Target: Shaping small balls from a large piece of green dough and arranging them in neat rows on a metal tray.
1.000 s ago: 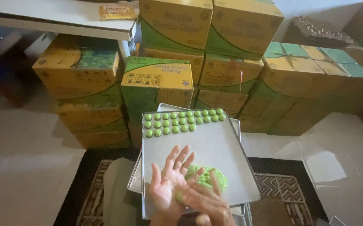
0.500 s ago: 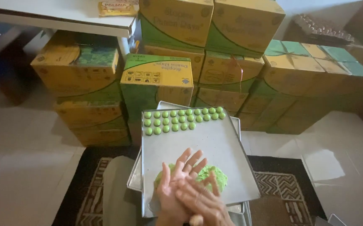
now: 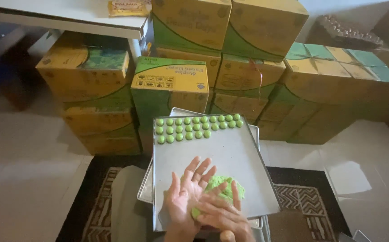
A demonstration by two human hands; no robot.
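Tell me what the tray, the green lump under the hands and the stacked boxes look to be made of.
Tray: likely metal, dull grey with a raised rim and a soft sheen. Green lump: seems a soft dough, its surface crumbly and uneven; the small green balls match its colour. Stacked boxes: printed cardboard, yellow and green, with folded flaps and creased edges.

Home storeroom doubling as small food workshop: stacked yellow-green cartons [image 3: 170, 87], patterned rug [image 3: 98, 201], tiled floor [image 3: 19, 170]

Pretty dim, soft indoor light. The metal tray [image 3: 230, 148] catches a dull sheen, the far left corner sinks into shadow, the near hands look a bit soft, and the edges bend like a wide-angle.
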